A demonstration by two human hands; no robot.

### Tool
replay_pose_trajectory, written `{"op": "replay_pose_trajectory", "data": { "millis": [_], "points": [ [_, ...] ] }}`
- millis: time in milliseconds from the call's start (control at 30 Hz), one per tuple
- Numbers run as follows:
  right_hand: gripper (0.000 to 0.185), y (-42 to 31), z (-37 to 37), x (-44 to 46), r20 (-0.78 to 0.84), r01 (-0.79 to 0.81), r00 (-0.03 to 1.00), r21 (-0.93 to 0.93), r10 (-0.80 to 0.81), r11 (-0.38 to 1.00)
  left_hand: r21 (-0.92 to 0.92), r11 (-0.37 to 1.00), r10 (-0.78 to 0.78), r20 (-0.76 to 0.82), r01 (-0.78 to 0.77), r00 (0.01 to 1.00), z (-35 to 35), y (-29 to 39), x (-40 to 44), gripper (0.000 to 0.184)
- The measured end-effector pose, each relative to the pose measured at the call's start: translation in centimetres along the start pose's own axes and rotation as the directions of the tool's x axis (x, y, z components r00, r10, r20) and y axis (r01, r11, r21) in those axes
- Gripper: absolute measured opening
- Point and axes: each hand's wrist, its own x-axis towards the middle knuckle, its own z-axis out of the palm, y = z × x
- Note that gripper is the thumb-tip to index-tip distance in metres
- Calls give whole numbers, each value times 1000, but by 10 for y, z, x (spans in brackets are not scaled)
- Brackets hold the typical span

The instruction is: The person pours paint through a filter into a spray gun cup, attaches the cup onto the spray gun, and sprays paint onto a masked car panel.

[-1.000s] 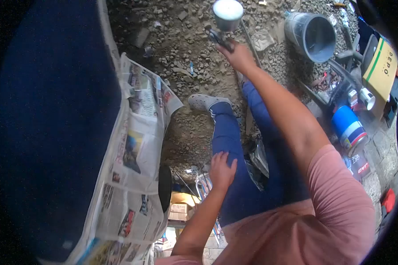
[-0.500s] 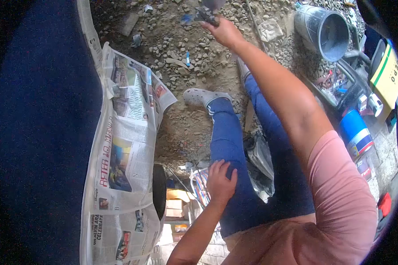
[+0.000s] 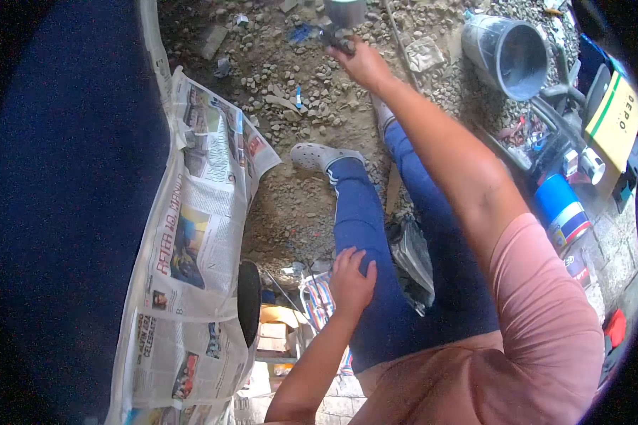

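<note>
Seen from the wearer's head, looking down past a pink sleeve [image 3: 546,283], the right hand [image 3: 365,65] reaches away to the top of the view, its fingers wrapped around a dark spray gun [image 3: 338,42]. A pale cup [image 3: 346,10] sits at the gun, cut off by the top edge. The gun is above gravelly ground [image 3: 276,64], near a blue patch [image 3: 302,33] on the stones. The left hand [image 3: 353,283] rests palm down, fingers slightly spread, on the leg of blue trousers [image 3: 361,212] and grips nothing. Below the trousers is a pale clog [image 3: 322,154]. A large dark blue surface [image 3: 64,177] fills the left side, bordered by newspaper [image 3: 205,219] printed with photos and headlines. On the right are a grey bucket [image 3: 478,46] lying tipped, a blue, white and red can [image 3: 560,205], and a yellow box [image 3: 612,117] lettered "DEPO".
</note>
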Motion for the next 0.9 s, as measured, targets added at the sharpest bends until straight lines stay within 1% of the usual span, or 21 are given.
{"op": "replay_pose_trajectory", "data": {
  "millis": [33,100,133,167,200,233,267,367,467,533,567,600,700,733,833,867,900],
  "points": [
    [68,2,-6,-3,-8,1,1000,10,-1,1000,-4,1000,-26,17,26,1000,-1,5,0,39],
    [70,-18,-38,-36,91,13,996,13,-14,1000,12,999,-41,23,41,999,0,11,-5,41],
    [67,-22,-50,-50,85,-19,996,4,19,1000,29,999,-31,7,31,999,3,12,-8,42],
    [63,-13,-54,-57,78,38,996,18,-39,999,45,999,-22,-14,23,1000,3,16,-9,44],
    [62,-27,-74,-77,40,55,998,29,-56,998,75,997,-32,-5,32,999,0,24,-10,46],
    [63,-25,-81,-89,-16,78,997,-12,-78,997,106,993,-46,4,46,999,-4,31,-13,49],
    [63,-31,-96,-102,-1,45,999,-11,-45,999,137,989,-62,12,59,998,-7,38,-16,51],
    [63,-48,-141,-129,44,-2,999,-68,5,998,252,967,-27,-27,32,999,7,32,-36,69],
    [64,-63,-183,-156,8,55,998,-39,-54,998,288,946,-187,110,149,976,-22,67,-75,88],
    [65,-64,-205,-170,30,61,998,-49,-60,997,239,953,-220,133,184,966,-33,75,-100,95],
    [66,-76,-222,-181,40,61,997,-54,-58,997,216,956,-234,149,199,961,-42,81,-114,99],
    [67,-85,-240,-195,74,46,996,-44,-42,998,200,960,-230,148,199,962,-52,87,-126,100],
    [61,-113,-284,-233,92,101,991,-91,-93,991,180,971,-179,100,159,979,-75,96,-158,100],
    [63,-121,-298,-244,120,74,991,-139,-57,988,162,979,-144,90,128,985,-79,93,-167,98],
    [67,-154,-331,-287,117,36,993,-150,-18,988,74,995,-73,79,67,994,-95,90,-204,89],
    [70,-170,-342,-305,122,20,993,-134,-3,991,-36,999,-36,44,38,998,-88,69,-196,85],
    [71,-179,-345,-313,132,32,991,-109,-17,993,-142,990,-2,12,3,1000,-69,31,-177,80]
  ]
}}
